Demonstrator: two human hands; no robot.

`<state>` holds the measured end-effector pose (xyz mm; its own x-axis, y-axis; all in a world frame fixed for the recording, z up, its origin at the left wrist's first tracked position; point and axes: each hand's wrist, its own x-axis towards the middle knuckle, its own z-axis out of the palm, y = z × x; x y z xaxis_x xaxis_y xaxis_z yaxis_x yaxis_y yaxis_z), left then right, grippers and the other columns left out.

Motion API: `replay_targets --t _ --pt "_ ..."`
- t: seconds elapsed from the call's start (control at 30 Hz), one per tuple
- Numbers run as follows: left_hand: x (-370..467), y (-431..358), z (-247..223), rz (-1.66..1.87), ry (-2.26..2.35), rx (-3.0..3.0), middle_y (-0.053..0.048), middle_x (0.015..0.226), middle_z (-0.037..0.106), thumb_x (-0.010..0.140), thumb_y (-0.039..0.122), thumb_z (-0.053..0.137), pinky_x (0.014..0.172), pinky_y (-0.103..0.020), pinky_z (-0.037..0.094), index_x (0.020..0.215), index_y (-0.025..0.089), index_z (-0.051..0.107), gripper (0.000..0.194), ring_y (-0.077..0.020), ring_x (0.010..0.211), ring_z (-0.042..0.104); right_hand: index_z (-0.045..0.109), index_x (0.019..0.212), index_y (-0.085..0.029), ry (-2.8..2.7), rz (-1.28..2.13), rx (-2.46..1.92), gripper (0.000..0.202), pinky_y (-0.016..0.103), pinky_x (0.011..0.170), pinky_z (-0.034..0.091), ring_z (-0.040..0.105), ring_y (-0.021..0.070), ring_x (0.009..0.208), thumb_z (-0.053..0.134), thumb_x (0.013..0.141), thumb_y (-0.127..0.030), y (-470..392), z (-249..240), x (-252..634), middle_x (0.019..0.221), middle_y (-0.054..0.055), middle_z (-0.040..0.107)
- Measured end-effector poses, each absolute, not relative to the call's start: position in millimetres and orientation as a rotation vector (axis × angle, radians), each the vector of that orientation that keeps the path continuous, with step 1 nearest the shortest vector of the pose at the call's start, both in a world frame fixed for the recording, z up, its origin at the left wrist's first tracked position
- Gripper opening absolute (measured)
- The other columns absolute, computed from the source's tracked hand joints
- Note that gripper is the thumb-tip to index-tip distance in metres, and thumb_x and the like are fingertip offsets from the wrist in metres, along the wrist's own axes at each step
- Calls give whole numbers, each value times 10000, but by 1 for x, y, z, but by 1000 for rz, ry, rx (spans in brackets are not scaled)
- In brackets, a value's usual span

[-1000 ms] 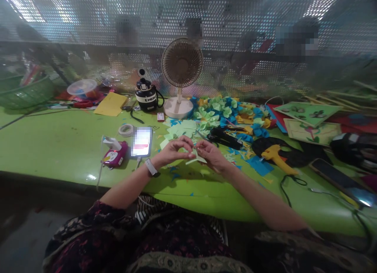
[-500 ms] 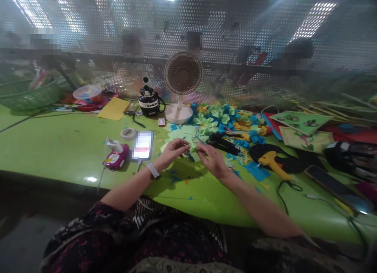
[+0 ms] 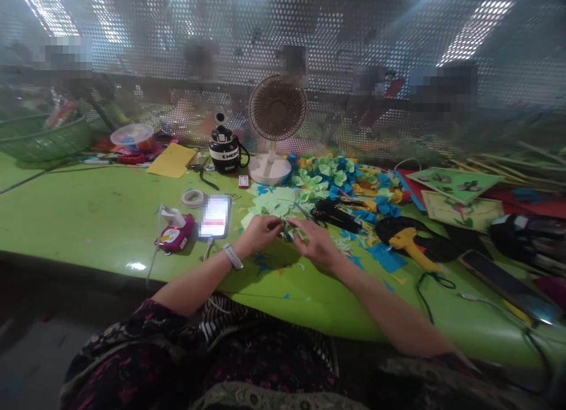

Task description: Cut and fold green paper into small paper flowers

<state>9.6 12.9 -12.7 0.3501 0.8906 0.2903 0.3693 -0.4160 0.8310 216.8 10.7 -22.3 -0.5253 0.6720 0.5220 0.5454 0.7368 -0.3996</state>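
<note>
My left hand (image 3: 262, 232) is closed in a pinch, fingertips together over the paper scraps. A small bit of light green paper (image 3: 285, 226) shows at its fingertips, mostly hidden by them. Close against it is my right hand (image 3: 316, 242), index finger stretched toward the left fingertips and thumb apart below. Just beyond the hands lies a pile of light green paper pieces (image 3: 276, 201). A pair of scissors (image 3: 316, 214) and a black stapler (image 3: 338, 216) rest right of the pile. Folded paper flowers (image 3: 325, 174) in green, blue and yellow are heaped behind.
A white fan (image 3: 269, 168) and a black flask (image 3: 224, 154) stand at the back. To the left are a lit phone (image 3: 214, 217), a tape roll (image 3: 193, 198) and a purple plug adapter (image 3: 179, 236). On the right lie a yellow glue gun (image 3: 411, 245) and a dark phone (image 3: 499, 280).
The light green paper, plainly visible between both hands before, is now mostly hidden. My left fingers have curled in, and my right index finger and thumb have spread apart.
</note>
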Motion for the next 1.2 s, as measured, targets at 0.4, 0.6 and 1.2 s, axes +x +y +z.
replay_targets --t 0.4,0.6,1.2 --pt "11 7 -18 770 1276 2730 -69 782 684 967 227 408 593 -246 407 962 146 642 248 -154 659 611 697 1095 -193 -2107 470 -1140 363 371 736 540 709 257 785 466 913 -407 7 -30 207 931 110 759" --pt "12 5 -19 762 1259 2773 -73 759 663 966 209 414 579 -247 414 962 147 637 232 -152 627 592 698 931 -204 -2091 494 -1168 341 297 615 458 623 202 631 440 918 -427 4 -21 207 751 63 713" --pt "15 1 -19 703 1277 2856 -103 849 695 964 164 406 616 -271 493 1090 132 644 271 -175 702 642 519 632 -211 -2071 313 -1284 377 269 550 299 406 133 507 435 921 -438 4 -19 204 540 -7 495"
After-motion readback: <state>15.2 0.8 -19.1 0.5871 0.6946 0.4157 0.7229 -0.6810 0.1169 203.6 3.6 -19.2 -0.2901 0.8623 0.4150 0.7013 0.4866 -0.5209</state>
